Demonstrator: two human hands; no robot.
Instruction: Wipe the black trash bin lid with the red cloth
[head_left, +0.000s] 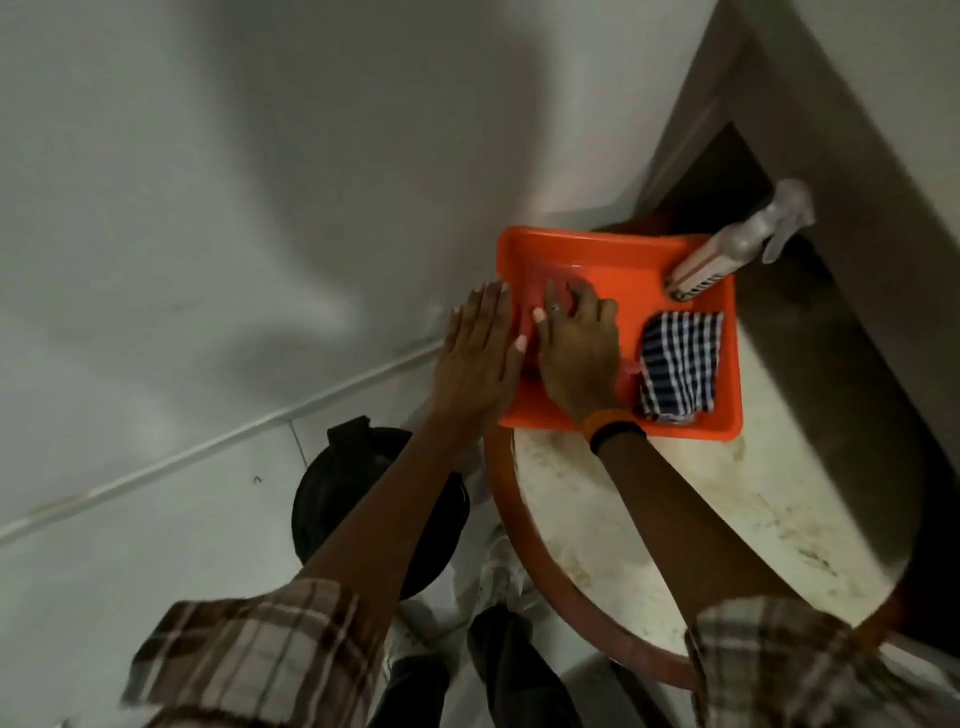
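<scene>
Right hand (576, 358) lay flat, fingers spread, on the red cloth (550, 296) mid-frame, left hand (475, 358) open, bracing the tray (623, 260).

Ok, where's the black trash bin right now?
In the head view, the black trash bin stands on the floor at lower left, under the left forearm, beside the round table that carries the orange tray.

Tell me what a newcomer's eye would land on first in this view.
The bright orange tray on the round table stands out first, with the left hand flat at its near-left edge and the right hand pressing on the red cloth inside it. A striped cloth and a spray bottle occupy the tray's right side. The black trash bin lid sits on the floor, lower left of the table.
</scene>
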